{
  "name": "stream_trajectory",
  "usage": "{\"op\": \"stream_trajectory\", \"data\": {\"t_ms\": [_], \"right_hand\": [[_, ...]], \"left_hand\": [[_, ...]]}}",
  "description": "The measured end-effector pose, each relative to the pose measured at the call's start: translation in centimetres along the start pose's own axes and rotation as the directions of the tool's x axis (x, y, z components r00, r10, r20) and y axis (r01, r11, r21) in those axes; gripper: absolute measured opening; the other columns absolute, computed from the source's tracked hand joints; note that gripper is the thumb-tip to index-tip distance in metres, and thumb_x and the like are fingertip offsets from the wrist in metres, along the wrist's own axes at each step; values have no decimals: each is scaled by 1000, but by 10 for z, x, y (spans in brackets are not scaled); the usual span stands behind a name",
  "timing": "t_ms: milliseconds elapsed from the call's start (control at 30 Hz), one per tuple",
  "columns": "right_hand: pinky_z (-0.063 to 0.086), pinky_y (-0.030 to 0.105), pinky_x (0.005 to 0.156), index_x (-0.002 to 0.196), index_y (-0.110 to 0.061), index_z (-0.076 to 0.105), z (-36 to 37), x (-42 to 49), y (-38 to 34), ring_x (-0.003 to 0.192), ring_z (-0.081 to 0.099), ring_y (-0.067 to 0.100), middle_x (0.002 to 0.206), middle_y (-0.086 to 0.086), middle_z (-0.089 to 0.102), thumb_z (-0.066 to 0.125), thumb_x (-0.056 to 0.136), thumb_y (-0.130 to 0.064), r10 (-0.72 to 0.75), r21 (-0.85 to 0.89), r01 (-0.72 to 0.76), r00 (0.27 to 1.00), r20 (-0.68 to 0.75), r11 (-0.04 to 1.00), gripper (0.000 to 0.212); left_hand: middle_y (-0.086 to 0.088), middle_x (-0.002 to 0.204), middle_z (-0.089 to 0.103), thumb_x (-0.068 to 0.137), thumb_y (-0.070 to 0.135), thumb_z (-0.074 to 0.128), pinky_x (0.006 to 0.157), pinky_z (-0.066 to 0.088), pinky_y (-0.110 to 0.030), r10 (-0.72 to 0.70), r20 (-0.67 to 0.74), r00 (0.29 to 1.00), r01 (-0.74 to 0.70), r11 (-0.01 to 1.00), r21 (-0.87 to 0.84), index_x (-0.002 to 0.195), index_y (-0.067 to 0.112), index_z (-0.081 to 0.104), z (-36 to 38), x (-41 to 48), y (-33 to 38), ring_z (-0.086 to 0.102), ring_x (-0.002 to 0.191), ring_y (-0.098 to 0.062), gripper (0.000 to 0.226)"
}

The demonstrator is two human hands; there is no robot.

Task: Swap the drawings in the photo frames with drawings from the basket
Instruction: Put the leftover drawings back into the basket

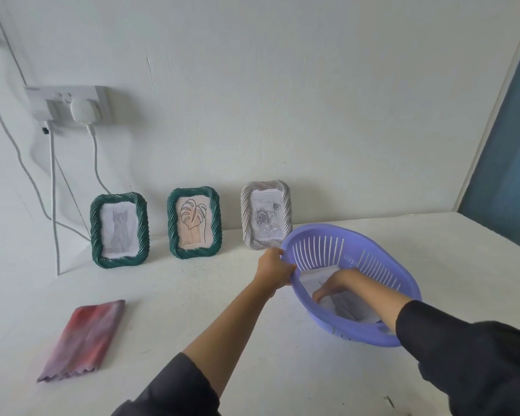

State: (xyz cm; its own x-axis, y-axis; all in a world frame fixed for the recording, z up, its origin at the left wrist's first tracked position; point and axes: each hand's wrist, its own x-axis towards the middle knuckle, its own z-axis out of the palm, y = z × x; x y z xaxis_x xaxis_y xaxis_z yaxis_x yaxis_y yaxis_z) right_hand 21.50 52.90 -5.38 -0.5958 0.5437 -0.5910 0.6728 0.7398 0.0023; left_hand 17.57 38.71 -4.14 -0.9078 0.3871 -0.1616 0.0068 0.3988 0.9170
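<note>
**Inspector:** Nearest items?

**Clerk:** Dark sleeves [469,364] at the bottom edge, forearms bare. A folded red-and-purple cloth [83,340] lies flat on the white table [192,301], well left of the arms.

**Inspector:** Left hand?

**Clerk:** The left hand [272,270] grips the left rim of the basket [357,330], fingers curled over the edge. The basket is purple plastic with slotted walls, tilted so its opening faces the person.

**Inspector:** Right hand?

**Clerk:** The right hand [332,288] is inside the basket, fingertips down on the loose drawings [347,306] in its bottom. I cannot tell whether they pinch a sheet or only press on it.

**Inspector:** Any writing on those sheets?

**Clerk:** Faint pencil lines, nothing legible.

**Inspector:** The frames?

**Clerk:** Three stand upright at the foot of the wall [282,100], apart from one another. The cat frame [119,230] is green and on the left. The leaf frame [194,223] is green and in the middle. The rose frame [266,219] is pale grey and on the right, just behind the basket's far rim. Each holds its drawing.

**Inspector:** Text there?

**Clerk:** There is a handwritten line atop the rose drawing and a small mark at the leaf drawing's lower left. Both are too small to read.

**Inspector:** Furthest?

**Clerk:** A white socket [42,100] on the wall at upper left, with a white plug [83,111] in it. Cables [53,190] hang down to the table beside the cat frame.
</note>
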Motion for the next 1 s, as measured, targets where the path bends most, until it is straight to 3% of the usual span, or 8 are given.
{"op": "stream_trajectory", "data": {"t_ms": [67, 133, 233, 300, 433, 567, 800, 1000], "right_hand": [[26, 41, 113, 145, -15, 20, -4, 0, 2, 137, 28, 30, 150, 8, 28, 60, 65, -72, -33, 50, 34, 999, -3, 998, 106], [35, 39, 107, 139, -13, 35, -12, -2, 8, 130, 39, 29, 142, 9, 41, 60, 72, -65, -85, 110, 105, 980, -179, 988, 88], [41, 36, 91, 121, -11, 49, -29, -11, 28, 118, 46, 30, 126, 12, 47, 60, 82, -38, -37, 143, 160, 780, -625, 977, 49], [39, 37, 90, 119, -13, 46, -38, -15, 46, 117, 43, 32, 125, 12, 42, 55, 86, -19, 19, 131, 114, 680, -732, 985, 35], [43, 34, 84, 122, -15, 44, -41, -15, 75, 110, 52, 33, 125, 13, 49, 43, 84, -2, 58, 230, 114, 774, -630, 967, 40], [41, 30, 75, 115, -15, 52, -38, -12, 86, 102, 56, 31, 120, 11, 56, 45, 81, 4, 64, 298, 181, 751, -658, 937, 39], [46, 34, 86, 116, -13, 58, -36, -12, 86, 110, 55, 34, 126, 14, 56, 44, 83, 5, 73, 361, 241, 736, -673, 901, 40], [45, 36, 90, 119, -13, 57, -36, -15, 87, 114, 54, 33, 129, 12, 54, 47, 85, 1, 71, 365, 229, 757, -650, 903, 39]], "left_hand": [[-19, 124, 56, 87, 6, 59, 75, 56, -36, 5, 0, 1000, -5, 1000, 11, 134, 6, 42, 0, 2, 0, 64, 94, -31, 51], [-18, 126, 55, 88, 8, 57, 78, 57, -38, 5, 0, 1000, -5, 1000, 7, 135, 7, 41, -2, 2, -1, 63, 100, -32, 50], [-17, 124, 58, 90, 11, 55, 61, 56, -30, -15, 16, 1000, 16, 999, -50, 135, 10, 40, -4, 2, -2, 65, 97, -30, 48], [-17, 122, 58, 89, 9, 56, 53, 54, -25, -26, 32, 999, 28, 997, -75, 135, 10, 39, -6, 1, -1, 65, 89, -28, 49], [-20, 122, 58, 89, 3, 56, 66, 56, -31, -25, 41, 999, 27, 998, -61, 135, 6, 42, -7, 2, 0, 65, 91, -30, 48], [-21, 121, 58, 89, 0, 55, 70, 56, -33, -16, 50, 999, 19, 997, -71, 134, 6, 44, -7, 3, 1, 63, 89, -29, 47], [-26, 120, 59, 89, -2, 51, 81, 56, -41, 17, 60, 998, -15, 999, -36, 132, 1, 48, -11, 9, 3, 59, 86, -29, 43], [-20, 110, 62, 90, 5, 53, 69, 54, -33, 25, 83, 996, -24, 1000, -11, 133, 5, 47, -15, 5, 3, 58, 80, -26, 43]]}}
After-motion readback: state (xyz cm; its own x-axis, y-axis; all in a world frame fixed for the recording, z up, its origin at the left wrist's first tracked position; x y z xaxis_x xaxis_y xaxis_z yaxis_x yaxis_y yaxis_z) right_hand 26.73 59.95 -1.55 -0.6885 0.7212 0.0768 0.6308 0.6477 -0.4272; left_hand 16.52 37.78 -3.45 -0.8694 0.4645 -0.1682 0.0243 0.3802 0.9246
